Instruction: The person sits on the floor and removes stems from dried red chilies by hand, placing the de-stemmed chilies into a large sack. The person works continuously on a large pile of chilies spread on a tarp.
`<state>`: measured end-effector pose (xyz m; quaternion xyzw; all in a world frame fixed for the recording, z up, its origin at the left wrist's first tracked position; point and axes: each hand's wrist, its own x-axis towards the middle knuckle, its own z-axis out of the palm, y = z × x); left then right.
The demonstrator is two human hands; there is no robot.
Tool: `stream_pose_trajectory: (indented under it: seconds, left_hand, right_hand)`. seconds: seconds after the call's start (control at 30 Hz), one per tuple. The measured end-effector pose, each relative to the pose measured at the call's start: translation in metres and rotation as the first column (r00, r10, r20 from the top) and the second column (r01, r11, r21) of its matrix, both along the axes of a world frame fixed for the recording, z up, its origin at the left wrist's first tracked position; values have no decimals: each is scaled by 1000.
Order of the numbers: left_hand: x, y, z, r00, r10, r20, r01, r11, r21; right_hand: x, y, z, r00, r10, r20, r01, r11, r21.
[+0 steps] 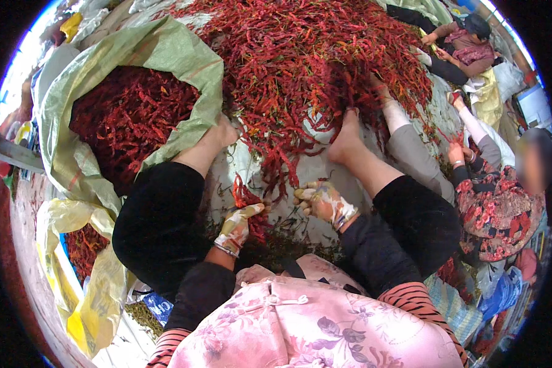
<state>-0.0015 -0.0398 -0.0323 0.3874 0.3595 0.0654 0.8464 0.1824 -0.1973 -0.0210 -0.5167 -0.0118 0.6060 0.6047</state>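
Observation:
My left hand (237, 225), in a stained pale glove, is closed around a bunch of dried red chili peppers (243, 195) that stick out above and below the fingers. To its right my right hand (324, 202), gloved likewise, has its fingers curled near the lower tip of the chili heap; whether it pinches a stem or a pepper I cannot tell. The large heap of red chilies (299, 69) spreads beyond my bare feet. Loose stems and green-brown scraps (290, 241) lie on the pale sheet below my hands.
A green woven sack (202, 60) with chilies stands at the left, against my leg. Below it is a yellow plastic bag (92, 322) beside more chilies (85, 250). Two people sit at the right, one in a flowered top (501, 211), one farther back (474, 50), their legs reaching toward the heap.

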Motion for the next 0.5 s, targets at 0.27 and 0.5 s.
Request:
stream_pose_trajectory:
  seconds: [0.27, 0.5]
  left_hand:
    - [-9, 0, -21, 996, 57, 62, -58, 998, 13]
    - [0, -5, -2, 999, 26, 39, -25, 999, -25]
  right_hand:
    - [-46, 5, -7, 988, 133, -80, -117, 976, 181]
    - [-50, 16, -17, 706, 346, 619, -391, 918, -67]
